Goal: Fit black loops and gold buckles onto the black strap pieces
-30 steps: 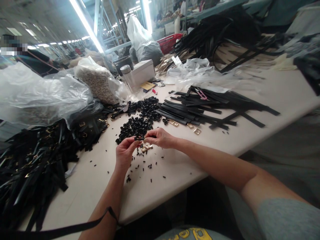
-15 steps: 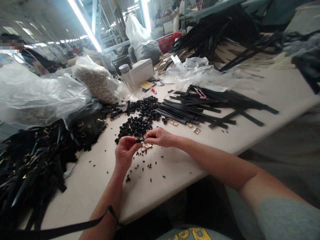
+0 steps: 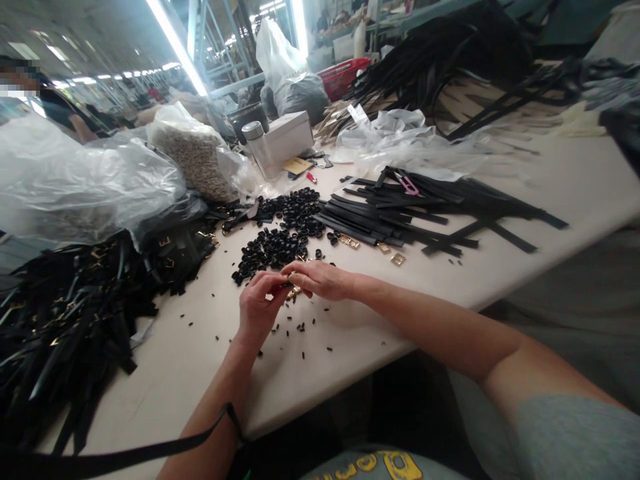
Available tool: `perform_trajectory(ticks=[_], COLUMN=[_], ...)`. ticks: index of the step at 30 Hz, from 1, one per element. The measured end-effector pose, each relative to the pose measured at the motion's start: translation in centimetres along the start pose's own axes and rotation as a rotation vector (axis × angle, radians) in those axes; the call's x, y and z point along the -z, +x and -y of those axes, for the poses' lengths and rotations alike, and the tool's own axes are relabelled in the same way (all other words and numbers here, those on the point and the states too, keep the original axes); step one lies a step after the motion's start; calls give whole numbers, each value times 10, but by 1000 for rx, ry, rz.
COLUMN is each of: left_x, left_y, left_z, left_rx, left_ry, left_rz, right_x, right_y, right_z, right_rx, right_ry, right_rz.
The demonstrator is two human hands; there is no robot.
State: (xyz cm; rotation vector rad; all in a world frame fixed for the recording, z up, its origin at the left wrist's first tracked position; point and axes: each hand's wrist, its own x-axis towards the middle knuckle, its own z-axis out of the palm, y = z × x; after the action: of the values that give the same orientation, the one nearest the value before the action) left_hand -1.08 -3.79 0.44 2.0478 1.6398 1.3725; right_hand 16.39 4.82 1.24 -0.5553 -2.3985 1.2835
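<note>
My left hand (image 3: 260,307) and my right hand (image 3: 320,279) meet fingertip to fingertip just above the white table (image 3: 500,267), both pinched shut. Between them is a small black piece, with a gold metal buckle (image 3: 295,291) right below the fingers; which hand grips which I cannot tell. A black strap (image 3: 150,457) hangs over my left forearm. Just beyond the hands lies a heap of black rings (image 3: 280,243). Tiny black bits (image 3: 305,330) are scattered on the table under and near the hands.
Black straps (image 3: 415,217) lie fanned out to the right, with loose gold buckles (image 3: 385,248) beside them. A big pile of buckled black straps (image 3: 75,313) fills the left. Plastic bags (image 3: 90,183), a metal flask (image 3: 255,148) and a white box (image 3: 290,133) stand behind. A person is at far left.
Both hands have sunk a little toward the table and closed tighter over the gold buckle; the short black piece held between them is now mostly hidden by the fingers.
</note>
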Motion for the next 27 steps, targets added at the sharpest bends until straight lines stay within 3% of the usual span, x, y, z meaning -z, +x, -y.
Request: perform_trajectory(ticks=[4, 9, 12, 18, 27], left_x=[-3, -5, -6, -11, -6], left_y=[-3, -4, -1, 2, 4], left_z=[-6, -2, 1, -3, 6], left_rx=[70, 402, 505, 544, 434], left_ry=[11, -453, -560, -566, -413], left_rz=[4, 10, -13, -59, -150], right_x=[0, 3, 2, -1, 9], right_y=[1, 0, -2, -2, -3], right_z=[-1, -1, 0, 5, 11], right_rx=[25, 43, 58, 44, -51], right_ry=[-148, -390, -448, -458, -583], right_rz=[36, -78, -104, -102, -91])
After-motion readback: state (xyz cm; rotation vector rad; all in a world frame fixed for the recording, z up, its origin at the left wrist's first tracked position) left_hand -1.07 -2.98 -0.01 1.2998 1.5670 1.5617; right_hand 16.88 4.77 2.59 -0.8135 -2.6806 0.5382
